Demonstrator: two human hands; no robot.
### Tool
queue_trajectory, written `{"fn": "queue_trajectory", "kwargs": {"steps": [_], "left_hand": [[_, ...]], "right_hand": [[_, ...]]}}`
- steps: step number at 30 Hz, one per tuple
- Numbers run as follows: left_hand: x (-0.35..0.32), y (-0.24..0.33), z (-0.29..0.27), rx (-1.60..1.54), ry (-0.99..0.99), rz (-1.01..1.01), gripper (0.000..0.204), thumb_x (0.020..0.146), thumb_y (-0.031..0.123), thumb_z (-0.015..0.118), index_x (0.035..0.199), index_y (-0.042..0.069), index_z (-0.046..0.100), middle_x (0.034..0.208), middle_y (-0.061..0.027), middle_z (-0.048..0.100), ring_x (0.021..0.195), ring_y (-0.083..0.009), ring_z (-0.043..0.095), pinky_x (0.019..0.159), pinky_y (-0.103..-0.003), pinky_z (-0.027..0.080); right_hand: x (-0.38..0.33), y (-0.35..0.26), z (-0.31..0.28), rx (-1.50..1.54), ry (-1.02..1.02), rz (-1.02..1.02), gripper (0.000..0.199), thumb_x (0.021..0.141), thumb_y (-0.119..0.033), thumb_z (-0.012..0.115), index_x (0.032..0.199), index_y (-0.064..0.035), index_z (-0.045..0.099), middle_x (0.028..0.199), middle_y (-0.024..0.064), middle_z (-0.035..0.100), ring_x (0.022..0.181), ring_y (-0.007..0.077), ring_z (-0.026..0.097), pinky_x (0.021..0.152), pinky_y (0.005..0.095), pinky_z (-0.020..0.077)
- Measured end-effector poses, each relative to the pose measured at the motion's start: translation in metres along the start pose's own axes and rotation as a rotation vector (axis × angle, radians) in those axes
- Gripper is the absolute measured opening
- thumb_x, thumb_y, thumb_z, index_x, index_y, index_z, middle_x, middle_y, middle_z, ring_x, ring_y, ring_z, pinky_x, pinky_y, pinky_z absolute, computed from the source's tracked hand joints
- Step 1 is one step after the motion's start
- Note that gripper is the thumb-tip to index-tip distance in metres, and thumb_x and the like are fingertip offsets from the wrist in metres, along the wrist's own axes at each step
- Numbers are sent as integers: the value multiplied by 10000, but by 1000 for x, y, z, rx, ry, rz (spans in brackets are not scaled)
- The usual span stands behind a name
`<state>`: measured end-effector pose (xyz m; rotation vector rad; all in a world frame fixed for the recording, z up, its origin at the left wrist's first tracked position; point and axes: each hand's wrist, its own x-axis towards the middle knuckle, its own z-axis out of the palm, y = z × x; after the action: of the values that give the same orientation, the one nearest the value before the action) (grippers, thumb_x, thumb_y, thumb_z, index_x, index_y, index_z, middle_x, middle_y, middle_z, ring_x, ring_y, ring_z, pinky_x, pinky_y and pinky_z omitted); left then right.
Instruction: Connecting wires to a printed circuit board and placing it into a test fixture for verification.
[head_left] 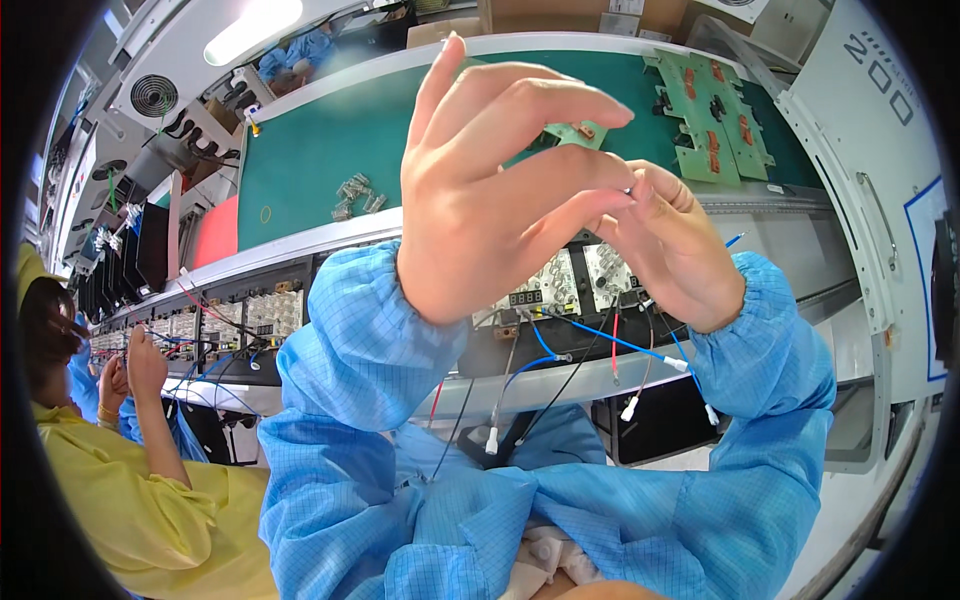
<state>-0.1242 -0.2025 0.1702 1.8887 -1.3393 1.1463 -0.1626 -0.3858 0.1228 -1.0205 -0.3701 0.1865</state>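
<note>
My left hand (470,200) is raised over the bench, thumb and index finger closed in a pinch, the other fingers loosely curled. Against it, my right hand (685,245) also pinches, its fingertips meeting the left ones. Between them a tiny dark piece (629,190) shows, too small to name. Below the hands sit circuit boards (545,290) with small digit displays, partly covered by my right hand and wrist. Blue, black and red wires hang from them toward me, several ending in white connectors (629,407). A blue wire (600,331) runs rightward across the front.
Beyond lies a green work surface (310,160) with a small heap of clear-and-metal parts (355,195) and green circuit boards (715,110). A white machine (850,140) stands at right. A co-worker in yellow (150,500) works at left beside more boards (275,312).
</note>
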Motion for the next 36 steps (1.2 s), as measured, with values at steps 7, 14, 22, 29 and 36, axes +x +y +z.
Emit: {"fn": "queue_trajectory", "kwargs": {"steps": [7,14,22,29,36], "left_hand": [[-2,-13,-6,-329,-186,-156,132,668,-5,737,774,40,672,798,-80,646,735,-174,600,680,-284,460],[-94,-38,17,-374,-633,-353,86,708,96,688,779,98,641,709,-40,619,684,-222,587,597,-342,475],[-109,-24,29,-137,-784,-441,39,700,104,674,735,111,659,671,-31,588,708,-227,575,611,-365,457],[-106,-28,38,-54,-770,-339,124,641,109,733,742,113,660,791,-11,548,765,-216,533,663,-335,413],[-128,-56,82,-201,-101,149,174,666,123,719,825,127,649,948,1,561,874,-170,527,770,-321,396]], "right_hand": [[-31,-83,-39,-1340,177,-360,483,948,-371,390,1264,-19,487,1244,138,526,1072,238,545,969,380,388],[-152,-42,-160,-1059,830,-507,375,963,-227,384,1169,55,520,1149,170,566,1080,251,532,982,365,383],[-179,38,-173,-780,1161,-520,339,965,-199,386,1112,72,526,1041,155,586,1009,238,547,924,342,422],[-150,38,-170,-847,1169,-608,350,949,-212,393,1095,78,523,998,174,594,962,246,564,900,348,438],[-154,31,-169,-888,1143,-605,381,938,-272,398,1057,65,531,967,157,581,919,230,556,865,337,438]]}}
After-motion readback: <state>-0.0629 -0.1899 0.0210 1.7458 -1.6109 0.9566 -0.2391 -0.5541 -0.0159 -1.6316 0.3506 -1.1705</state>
